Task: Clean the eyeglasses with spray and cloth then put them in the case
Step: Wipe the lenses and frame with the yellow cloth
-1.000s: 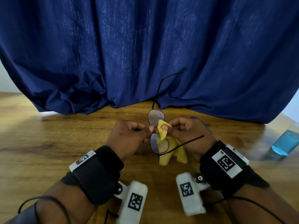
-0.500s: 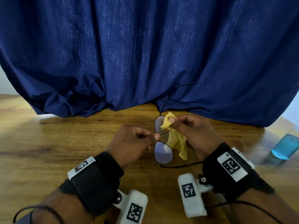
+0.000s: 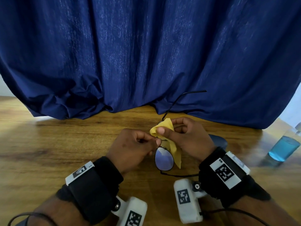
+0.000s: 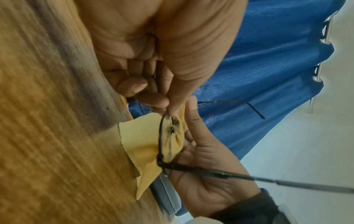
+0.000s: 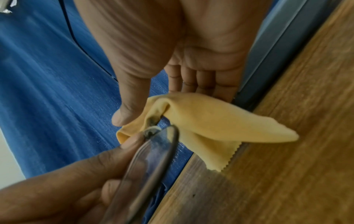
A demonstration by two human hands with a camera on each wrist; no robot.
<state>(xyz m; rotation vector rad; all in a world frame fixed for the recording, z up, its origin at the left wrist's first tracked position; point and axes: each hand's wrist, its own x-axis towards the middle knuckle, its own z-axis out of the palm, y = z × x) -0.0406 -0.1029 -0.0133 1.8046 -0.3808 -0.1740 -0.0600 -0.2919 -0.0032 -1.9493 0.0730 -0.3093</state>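
**Cloth moves up onto the far lens**

Nearest the wrists, the bare lower lens of the thin black wire-framed eyeglasses (image 3: 163,158) now hangs uncovered below both hands. The left hand (image 3: 132,147) pinches the frame at its bridge, fingers curled. Just beyond it, the right hand (image 3: 187,136) has shifted the soft yellow cleaning cloth (image 3: 162,129) upward, thumb and fingers squeezing it around the upper lens. Wiping seems mid-course; the grey case (image 3: 219,141) waits behind the right hand, the blue spray bottle (image 3: 284,148) farther right.
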